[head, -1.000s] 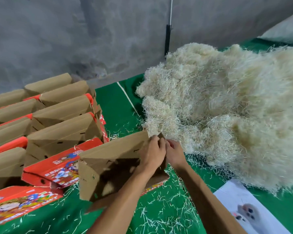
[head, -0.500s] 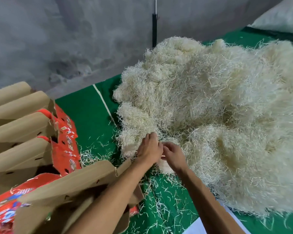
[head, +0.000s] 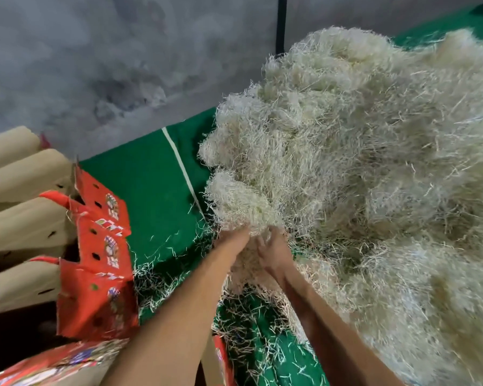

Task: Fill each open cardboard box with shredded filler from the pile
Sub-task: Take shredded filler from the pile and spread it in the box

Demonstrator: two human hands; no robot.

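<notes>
A big pile of pale shredded filler covers the right half of the green table. My left hand and my right hand are side by side at the pile's near left edge, fingers buried in a clump of filler that both grip; the fingertips are hidden by strands. Open cardboard boxes with red printed sides stand in a row at the left, flaps up. One more box lies under my left forearm at the bottom.
The green table cloth with a white stripe shows between boxes and pile, strewn with loose strands. A grey wall and a dark pole stand behind the table.
Both hands let go of the box flap, reached forward into the pile's edge and dug into a clump. The view shifted right, so the boxes slid to the left.
</notes>
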